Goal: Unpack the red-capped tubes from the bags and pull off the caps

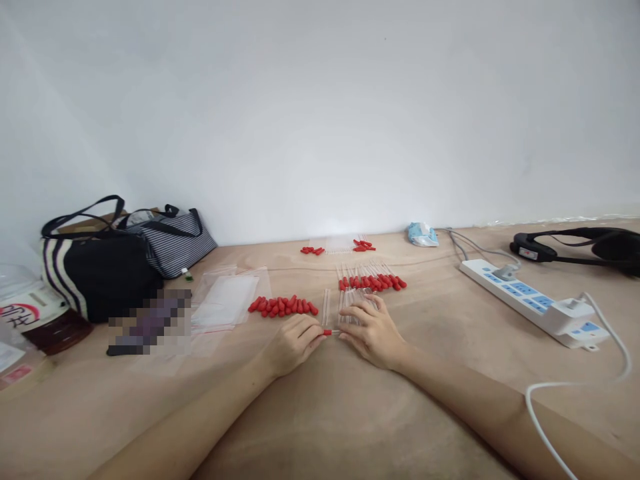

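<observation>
While the left hand (293,343) pinched a small red rubber cap (327,331) low over the tan wooden table (350,427), the right hand (373,333) lay spread over thin clear tubes (350,308), its hold unclear; keeping cap and tube aligned seemed wise.

A small red cap (327,331) sits pinched at the fingertips of my left hand (293,343), lying sideways, low over the tan tabletop (350,413). Its open end meets a thin clear tube (336,331), which lies level and runs straight under the thumb of my right hand (373,330).
</observation>
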`<state>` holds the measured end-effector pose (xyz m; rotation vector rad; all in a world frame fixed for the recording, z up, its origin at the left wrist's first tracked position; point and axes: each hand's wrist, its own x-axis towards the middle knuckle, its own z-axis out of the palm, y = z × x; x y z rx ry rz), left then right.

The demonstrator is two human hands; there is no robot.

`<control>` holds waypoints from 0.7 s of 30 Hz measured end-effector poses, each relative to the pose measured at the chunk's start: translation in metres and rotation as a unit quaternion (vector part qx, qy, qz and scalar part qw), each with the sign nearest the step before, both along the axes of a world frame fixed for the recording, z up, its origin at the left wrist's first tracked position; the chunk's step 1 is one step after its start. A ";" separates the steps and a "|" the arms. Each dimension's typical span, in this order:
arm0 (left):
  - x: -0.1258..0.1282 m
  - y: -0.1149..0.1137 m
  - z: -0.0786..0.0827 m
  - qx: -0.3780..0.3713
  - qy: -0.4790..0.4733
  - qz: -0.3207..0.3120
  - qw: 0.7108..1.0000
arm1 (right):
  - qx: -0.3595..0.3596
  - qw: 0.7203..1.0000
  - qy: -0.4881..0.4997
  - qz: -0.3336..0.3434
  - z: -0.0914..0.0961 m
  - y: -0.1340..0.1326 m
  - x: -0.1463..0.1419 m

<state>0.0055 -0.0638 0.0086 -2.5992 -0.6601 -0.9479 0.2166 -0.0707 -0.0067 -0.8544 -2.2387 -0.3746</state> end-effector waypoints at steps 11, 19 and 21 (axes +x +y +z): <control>0.001 0.001 -0.002 -0.054 0.020 0.003 0.998 | 0.050 0.999 0.009 0.018 0.005 -0.006 0.002; 0.003 -0.005 0.004 -0.059 0.024 -0.009 0.998 | 0.068 0.998 -0.004 0.013 0.004 -0.008 0.003; 0.002 -0.005 0.004 -0.062 0.023 -0.008 0.998 | 0.064 0.998 -0.002 0.015 0.004 -0.008 0.003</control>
